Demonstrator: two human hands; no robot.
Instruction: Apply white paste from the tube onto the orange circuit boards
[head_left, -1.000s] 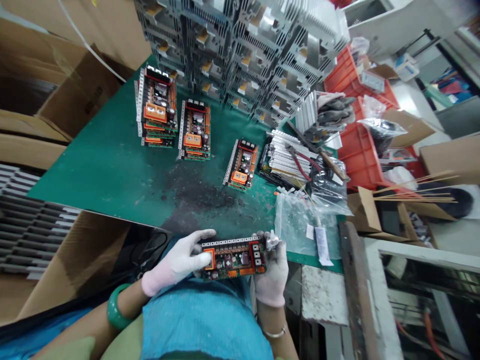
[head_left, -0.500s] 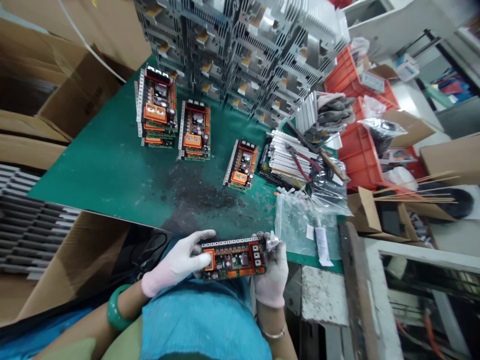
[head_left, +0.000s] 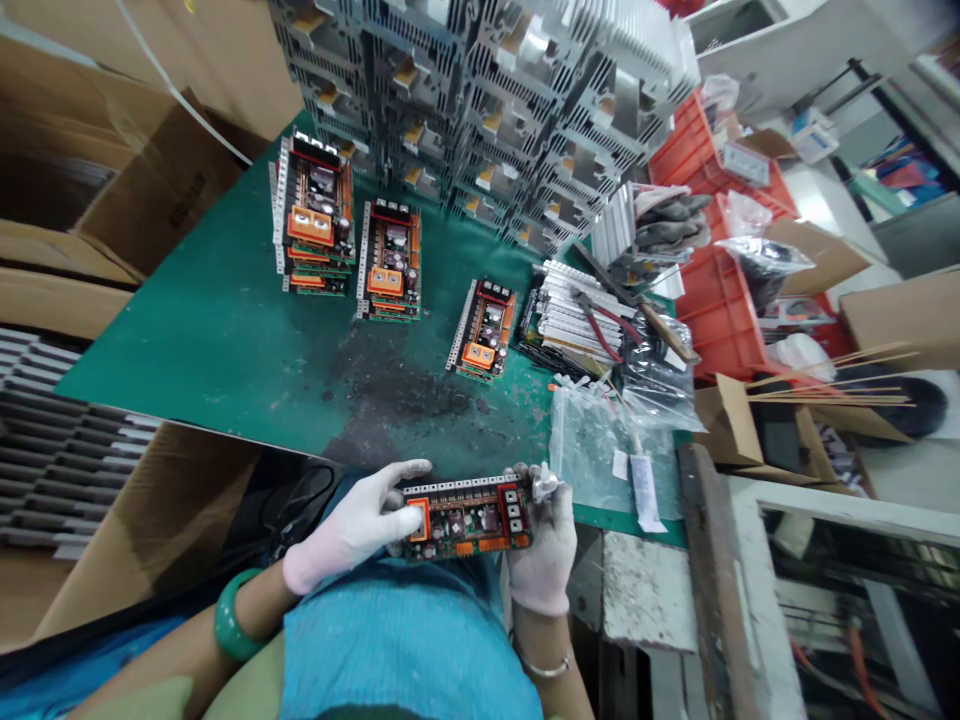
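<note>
Close to my body I hold a circuit board (head_left: 469, 522) level across both hands, its orange block at the left end and its red-framed terminals at the right. My left hand (head_left: 367, 520), in a white glove, grips the left end with the thumb by the orange block. The right end rests in my gloved right hand (head_left: 546, 560), whose fingers are partly hidden behind the board. A small crumpled whitish piece (head_left: 546, 484) shows at the right fingertips; I cannot tell what it is. Similar boards lie on the green table in a tall stack (head_left: 313, 215), a second stack (head_left: 390, 260) and a low pile (head_left: 484, 330).
Finned metal heatsinks (head_left: 480, 110) are stacked high at the back. At right lie metal strips (head_left: 574, 315), red-handled pliers (head_left: 600, 325), a clear plastic bag (head_left: 589, 435) and a white tube (head_left: 645, 490). Beyond are red crates (head_left: 720, 300); cardboard boxes (head_left: 142, 190) stand left.
</note>
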